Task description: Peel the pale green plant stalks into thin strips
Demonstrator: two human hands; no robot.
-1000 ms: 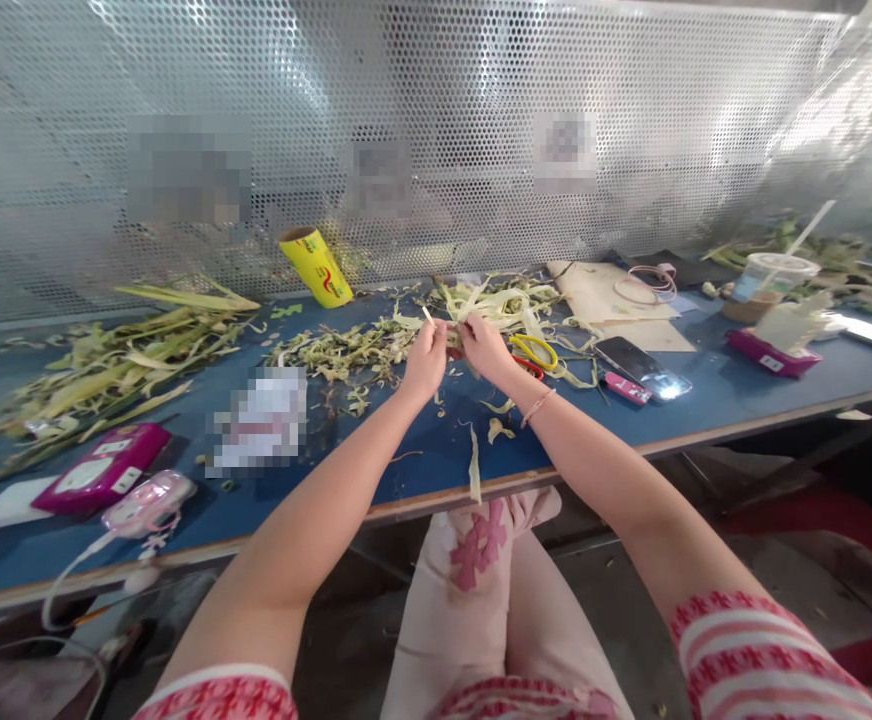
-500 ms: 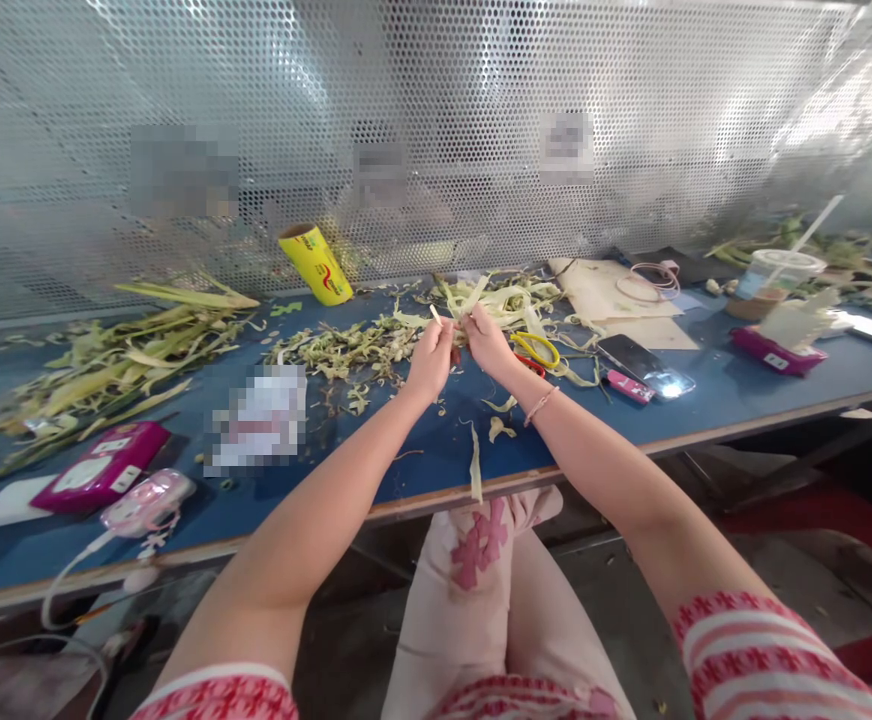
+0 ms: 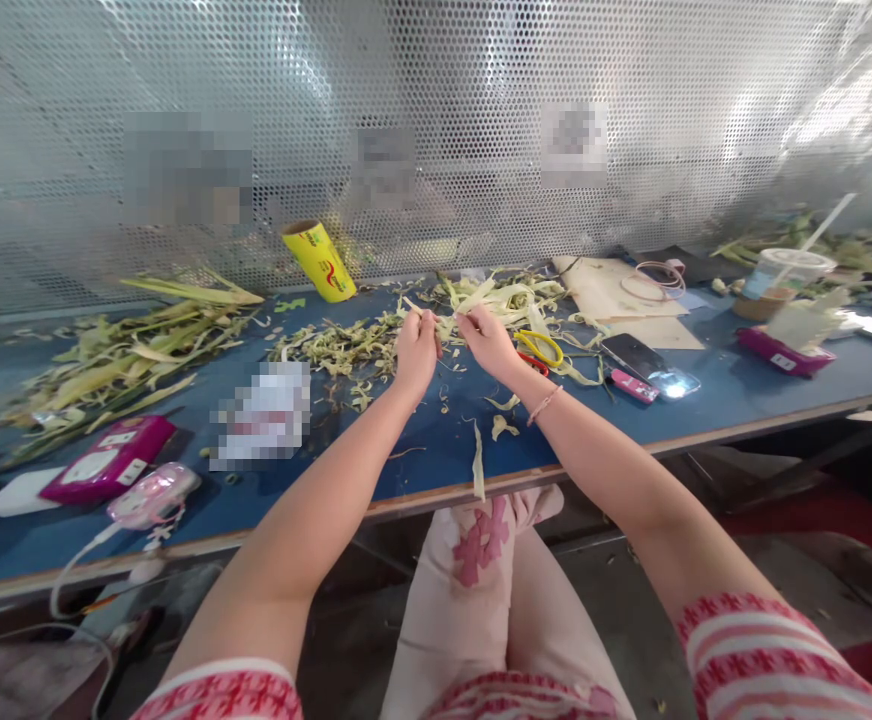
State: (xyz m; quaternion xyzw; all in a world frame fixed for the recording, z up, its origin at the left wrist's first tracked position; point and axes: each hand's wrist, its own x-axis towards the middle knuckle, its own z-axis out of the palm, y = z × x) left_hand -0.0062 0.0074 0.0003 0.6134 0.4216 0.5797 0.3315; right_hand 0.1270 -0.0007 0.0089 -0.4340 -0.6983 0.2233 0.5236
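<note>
Over the work surface, my left hand (image 3: 416, 350) is closed, its thumb pressed on a pale strip of husk-like leaf (image 3: 447, 326) that spans the small gap to the other hand. My right hand (image 3: 487, 342) is closed too, pinching the strip's other side. Beneath and behind both hands lies a pile of pale leaf strips (image 3: 515, 297). Short curled trimmings (image 3: 338, 345) are strewn to the left. Scissors with a yellow and a red handle (image 3: 541, 348) rest just right of my right wrist. One loose strip (image 3: 478, 460) hangs over the table's front edge.
The blue table (image 3: 436, 440) backs onto a perforated metal panel (image 3: 473, 110). Longer leaves (image 3: 151, 350), a yellow tube (image 3: 320, 262) and a purple pack (image 3: 108, 458) are at left. To the right are a phone (image 3: 642, 365), brown paper (image 3: 616, 290) and a drink cup (image 3: 781, 280).
My hands have moved apart; the left one shifted left and slightly up, widening the gap between them. The right hand stays nearly in place. The view has shifted slightly.
</note>
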